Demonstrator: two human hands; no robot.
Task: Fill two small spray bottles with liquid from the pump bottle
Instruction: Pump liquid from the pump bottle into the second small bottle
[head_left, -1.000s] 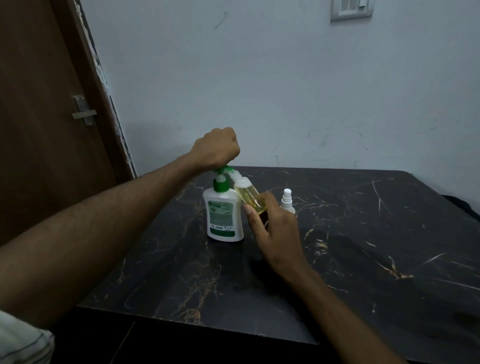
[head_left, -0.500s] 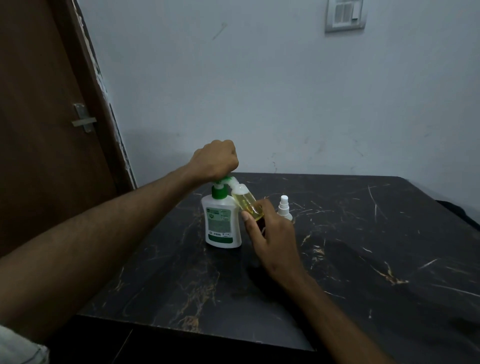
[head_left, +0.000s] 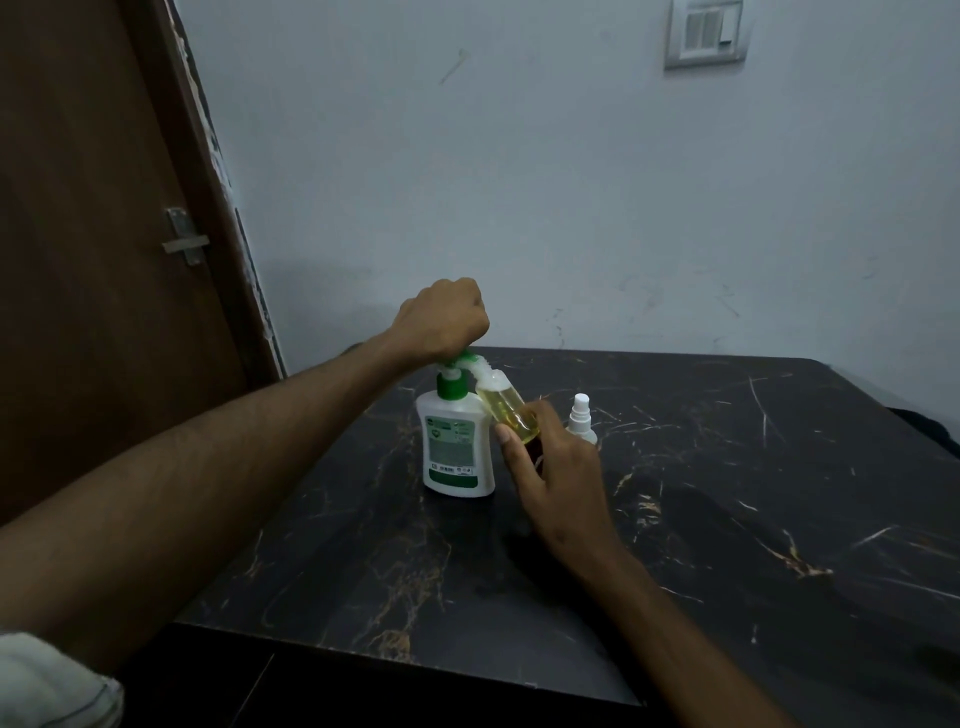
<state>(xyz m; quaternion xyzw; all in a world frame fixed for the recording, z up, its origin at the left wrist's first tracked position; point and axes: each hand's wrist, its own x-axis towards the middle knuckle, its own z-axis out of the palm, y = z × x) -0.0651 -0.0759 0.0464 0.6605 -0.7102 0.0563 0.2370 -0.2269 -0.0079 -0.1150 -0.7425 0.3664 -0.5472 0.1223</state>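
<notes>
A white pump bottle (head_left: 456, 447) with a green pump head stands on the black marble table (head_left: 727, 493). My left hand (head_left: 444, 319) is a fist on top of the pump head. My right hand (head_left: 558, 467) holds a small clear spray bottle (head_left: 506, 408) tilted, its open neck against the pump spout; yellowish liquid shows inside it. A second small spray bottle (head_left: 581, 418) with a white sprayer cap stands upright just right of my right hand, partly hidden behind it.
A brown door (head_left: 104, 260) with a metal latch is at the left. A grey wall with a switch plate (head_left: 707, 32) stands behind the table. The table's front edge runs across the lower part of the view.
The view has tilted slightly, so everything sits lower in the frame. Both hands keep their hold at the pump bottle and the small spray bottle; the pump head looks a little lower.
</notes>
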